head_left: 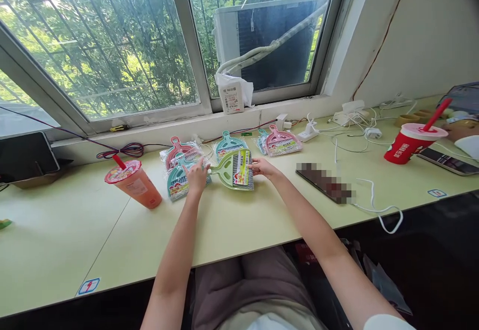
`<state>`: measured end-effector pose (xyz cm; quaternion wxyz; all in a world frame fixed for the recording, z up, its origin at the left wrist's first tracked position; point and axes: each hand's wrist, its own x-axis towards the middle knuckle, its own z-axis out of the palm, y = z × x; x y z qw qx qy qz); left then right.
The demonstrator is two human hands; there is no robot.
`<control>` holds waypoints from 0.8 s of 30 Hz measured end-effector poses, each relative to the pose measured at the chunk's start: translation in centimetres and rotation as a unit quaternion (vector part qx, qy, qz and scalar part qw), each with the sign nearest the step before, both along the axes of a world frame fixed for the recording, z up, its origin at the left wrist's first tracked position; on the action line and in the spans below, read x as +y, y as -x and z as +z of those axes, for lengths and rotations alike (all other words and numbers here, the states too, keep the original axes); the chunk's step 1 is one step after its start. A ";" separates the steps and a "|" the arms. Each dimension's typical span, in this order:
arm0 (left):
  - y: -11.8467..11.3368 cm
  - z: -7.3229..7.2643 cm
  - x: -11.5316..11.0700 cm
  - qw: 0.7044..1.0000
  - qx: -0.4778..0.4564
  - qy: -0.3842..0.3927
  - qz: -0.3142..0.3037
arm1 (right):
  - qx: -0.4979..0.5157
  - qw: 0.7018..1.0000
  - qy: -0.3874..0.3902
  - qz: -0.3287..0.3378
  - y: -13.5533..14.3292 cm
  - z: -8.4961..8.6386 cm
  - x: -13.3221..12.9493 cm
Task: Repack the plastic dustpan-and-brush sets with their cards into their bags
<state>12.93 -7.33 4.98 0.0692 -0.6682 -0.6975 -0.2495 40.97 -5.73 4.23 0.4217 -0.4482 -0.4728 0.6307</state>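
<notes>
A light green mini dustpan with a grey-bristled brush [241, 173] lies flat between my hands, its label facing up. My right hand [264, 168] grips its wide bristle edge from the right, fingertips partly hidden beneath. At the handle end, my left hand [197, 174] closes its fingers by the handle tip, just over a wrapped teal dustpan set [178, 183]. Behind lie a pink wrapped set [178, 149], another teal one [229, 143] and, farther right, a pink set [281, 140] overlapping a teal one [261, 143].
A tilted drink cup with a red straw [136, 185] stands left. On the right are a phone [322, 183], a white cable [389, 220] and a red cup [406, 145]. Chargers and cords [355, 115] crowd the back right. A tablet [28, 155] leans at far left.
</notes>
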 end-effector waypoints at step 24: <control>-2.5 -0.9 -0.7 0.996 0.044 0.061 -0.053 | -0.026 0.998 0.032 -0.042 0.6 -0.7 0.3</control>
